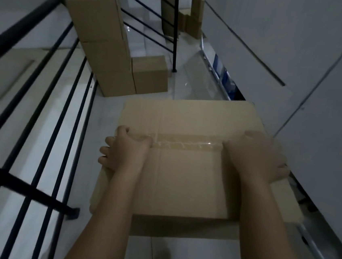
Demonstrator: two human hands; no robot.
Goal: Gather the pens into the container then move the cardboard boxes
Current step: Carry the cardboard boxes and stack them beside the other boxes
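I carry a taped cardboard box (184, 173) in front of me, above the white tiled floor. My left hand (124, 152) grips its left edge, fingers curled over the side. My right hand (258, 157) grips the right edge, thumb on the top face and fingers wrapped down the side. Clear tape runs across the top between my hands. Ahead on the left stands a tall stack of cardboard boxes (103, 44) with a smaller cardboard box (150, 74) beside it on the floor. No pens or container are in view.
A black metal railing (48, 99) runs along my left. A white wall (300, 58) closes the right side, with a metal rail (214, 70) at its base. More cardboard (192, 17) stands at the far end of the narrow landing.
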